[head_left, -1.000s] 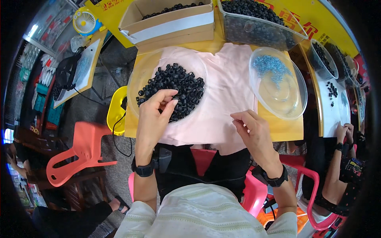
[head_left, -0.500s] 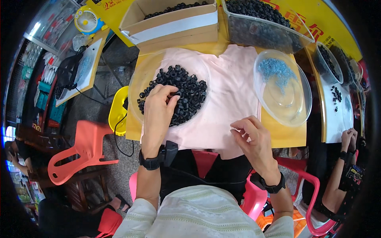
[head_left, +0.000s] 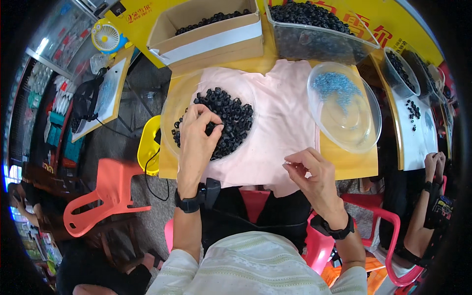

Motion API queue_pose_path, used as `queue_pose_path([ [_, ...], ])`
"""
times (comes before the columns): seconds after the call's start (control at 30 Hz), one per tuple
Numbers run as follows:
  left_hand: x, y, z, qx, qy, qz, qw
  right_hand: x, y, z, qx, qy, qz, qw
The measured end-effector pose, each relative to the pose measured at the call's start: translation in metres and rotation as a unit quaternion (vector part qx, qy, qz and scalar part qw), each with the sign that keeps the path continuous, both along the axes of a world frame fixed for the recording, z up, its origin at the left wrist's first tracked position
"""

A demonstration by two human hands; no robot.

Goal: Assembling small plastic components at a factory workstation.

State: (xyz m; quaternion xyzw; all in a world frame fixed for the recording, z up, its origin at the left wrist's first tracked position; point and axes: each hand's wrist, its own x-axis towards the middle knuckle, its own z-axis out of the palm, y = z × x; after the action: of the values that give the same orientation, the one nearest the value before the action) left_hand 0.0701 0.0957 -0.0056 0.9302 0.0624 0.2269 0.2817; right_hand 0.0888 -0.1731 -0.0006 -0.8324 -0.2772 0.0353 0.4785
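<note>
My left hand point(head_left: 199, 135) is over a pile of small black plastic parts point(head_left: 238, 118) in a round clear shallow tray point(head_left: 169, 105). Its thumb and forefinger meet at the tips among the parts; whether a part sits between them is hidden. To the right, above the near edge of a pale pink cloth point(head_left: 282, 108), my right hand point(head_left: 314, 174) holds thumb and forefinger pinched together. A tiny pale speck shows at those fingertips, too small to name. Farther right, an oval clear lid-like dish point(head_left: 344, 135) holds many small bluish thin pieces point(head_left: 337, 86).
A cardboard box point(head_left: 211, 44) and a clear plastic bin point(head_left: 319, 42), both with black parts, stand at the table's far side. An orange-red chair point(head_left: 105, 196) and yellow basin point(head_left: 149, 147) are at left. At right, another person's hands point(head_left: 433, 164) rest by a side table.
My left thumb and forefinger have closed together over the black parts. My right hand stays pinched in nearly the same place. The whole view has shifted slightly.
</note>
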Motion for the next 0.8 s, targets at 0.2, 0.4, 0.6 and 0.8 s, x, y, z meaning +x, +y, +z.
queue_pose_path([
  [0.2, -0.006, -0.002, -0.002, 0.052, -0.016, -0.001, 0.999, -0.005, -0.002, 0.0, 0.043, -0.005, -0.012, 0.999],
  [0.4, -0.003, 0.003, -0.01, 0.047, 0.008, -0.029, 0.998, -0.01, -0.005, 0.0, 0.039, -0.003, -0.007, 0.999],
  [0.6, 0.0, 0.003, -0.011, 0.026, 0.008, -0.005, 1.0, -0.014, -0.007, -0.001, 0.053, 0.026, -0.012, 0.998],
  [0.8, -0.013, -0.012, 0.006, -0.171, -0.04, -0.044, 0.984, -0.013, -0.008, -0.001, 0.049, 0.006, -0.013, 0.999],
])
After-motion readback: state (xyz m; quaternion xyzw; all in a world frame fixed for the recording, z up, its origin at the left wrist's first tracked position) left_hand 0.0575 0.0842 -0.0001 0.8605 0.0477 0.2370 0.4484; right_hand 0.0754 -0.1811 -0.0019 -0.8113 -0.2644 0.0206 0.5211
